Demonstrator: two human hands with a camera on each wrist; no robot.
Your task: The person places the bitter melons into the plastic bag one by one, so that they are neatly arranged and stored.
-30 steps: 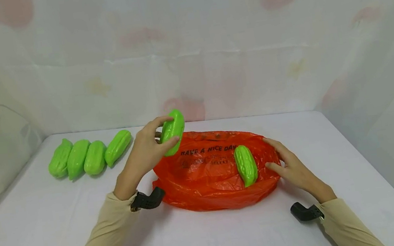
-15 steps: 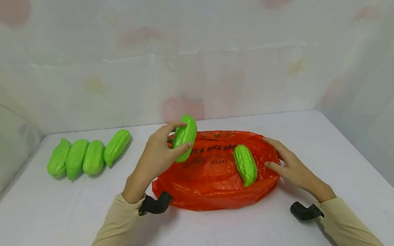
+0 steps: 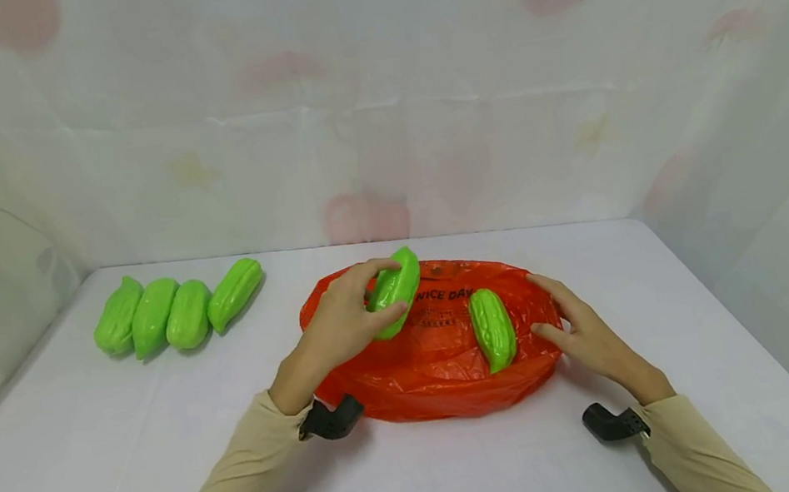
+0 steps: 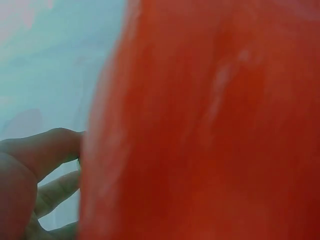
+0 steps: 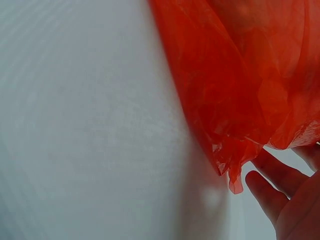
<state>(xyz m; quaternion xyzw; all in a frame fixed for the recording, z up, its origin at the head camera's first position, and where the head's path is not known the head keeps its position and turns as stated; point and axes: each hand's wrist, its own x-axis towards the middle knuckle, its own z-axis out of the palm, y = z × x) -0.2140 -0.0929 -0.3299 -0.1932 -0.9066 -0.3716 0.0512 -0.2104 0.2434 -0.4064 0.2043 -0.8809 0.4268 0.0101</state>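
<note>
My left hand [image 3: 340, 317] grips a bright green, ridged bitter melon [image 3: 397, 289] between thumb and fingers, tilted over the left part of an open red plastic bag [image 3: 446, 398]. Inside the bag, toward its right side, lies another bitter melon [image 3: 493, 330]. My right hand [image 3: 588, 332] holds the bag's right edge, the thumb on the inner side. Red plastic [image 4: 200, 125] fills most of the left wrist view and hides the held melon; part of the left hand [image 4: 30, 185] shows beside it. In the right wrist view, fingers [image 5: 267, 195] reach behind the bag's gathered corner [image 5: 235, 175].
Several more green bitter melons [image 3: 187, 315] lie in a row at the back left of the white-covered table [image 3: 473, 479]. A pale curtain with faint red prints [image 3: 450, 104] hangs behind the table's far edge. Black wrist cameras [image 3: 331, 419] sit at both cuffs.
The left hand has carried its bitter melon rightward and a little lower, from the bag's left edge to over its inside. The right hand and the bag stay almost the same.
</note>
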